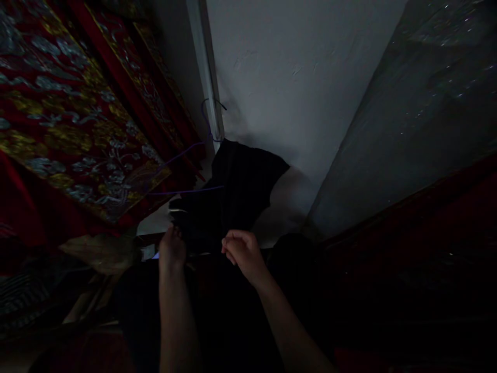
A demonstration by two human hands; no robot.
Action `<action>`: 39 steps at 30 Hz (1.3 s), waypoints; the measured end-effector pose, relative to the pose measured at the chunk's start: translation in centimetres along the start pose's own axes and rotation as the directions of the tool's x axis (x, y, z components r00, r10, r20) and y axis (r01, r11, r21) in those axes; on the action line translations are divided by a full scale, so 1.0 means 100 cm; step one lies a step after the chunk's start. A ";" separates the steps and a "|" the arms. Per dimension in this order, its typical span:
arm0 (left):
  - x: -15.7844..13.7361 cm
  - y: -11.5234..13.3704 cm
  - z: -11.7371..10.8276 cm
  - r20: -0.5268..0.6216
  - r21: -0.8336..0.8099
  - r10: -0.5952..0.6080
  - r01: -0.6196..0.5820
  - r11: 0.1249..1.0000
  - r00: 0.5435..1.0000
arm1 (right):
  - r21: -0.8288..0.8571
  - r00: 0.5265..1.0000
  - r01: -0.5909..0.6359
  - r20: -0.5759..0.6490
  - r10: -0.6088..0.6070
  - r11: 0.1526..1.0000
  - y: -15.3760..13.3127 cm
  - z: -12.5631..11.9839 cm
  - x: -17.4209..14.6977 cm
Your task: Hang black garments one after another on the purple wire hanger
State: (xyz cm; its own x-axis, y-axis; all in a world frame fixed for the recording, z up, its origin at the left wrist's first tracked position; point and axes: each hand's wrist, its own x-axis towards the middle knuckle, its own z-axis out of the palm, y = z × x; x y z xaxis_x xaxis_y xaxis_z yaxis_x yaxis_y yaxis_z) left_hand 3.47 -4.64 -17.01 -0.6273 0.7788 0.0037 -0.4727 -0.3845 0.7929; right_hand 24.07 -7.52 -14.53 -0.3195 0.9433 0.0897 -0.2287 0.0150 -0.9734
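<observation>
A black cloth garment [244, 176] lies spread in front of me over a pale surface; its folds are hard to make out in the dim light. My left hand [173, 249] is closed at the garment's near left edge, with dark fabric at the fingertips. My right hand [241, 249] pinches at its near right part, thumb and fingers pressed together. Beyond my hands is a thin purple wire hanger [186, 191], its hook near a pale strip and its lower wire running onto the black cloth.
Red cloth with gold and silver embroidery [77, 119] fills the left side. A pale panel [295, 77] stands ahead, with a shiny grey sheet [419, 119] to its right. Dark red material [438, 223] runs along the right. A tan bundle [103, 251] sits at lower left.
</observation>
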 end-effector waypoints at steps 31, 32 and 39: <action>-0.072 -0.015 0.019 0.636 0.678 -0.401 -0.227 0.699 0.660 | -0.112 0.977 -0.133 0.152 0.149 0.985 -0.050 -0.050 0.021; -0.072 -0.014 0.013 0.592 0.762 -0.484 -0.253 0.595 0.644 | -0.120 0.976 -0.105 0.178 0.125 0.987 -0.060 -0.056 0.031; -0.066 0.046 0.022 0.643 0.752 -0.310 -0.501 0.429 0.700 | -0.443 0.817 0.494 -0.057 -0.574 0.748 -0.073 -0.073 0.133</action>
State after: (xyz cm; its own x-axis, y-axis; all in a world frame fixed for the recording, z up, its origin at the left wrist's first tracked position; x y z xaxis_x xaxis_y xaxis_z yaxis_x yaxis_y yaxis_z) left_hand 6.74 -10.47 -12.04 0.1053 0.9832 0.1491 0.5769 -0.1825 0.7961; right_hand 28.26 7.35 -7.73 -0.0771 0.7812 0.6195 0.0789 0.6242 -0.7773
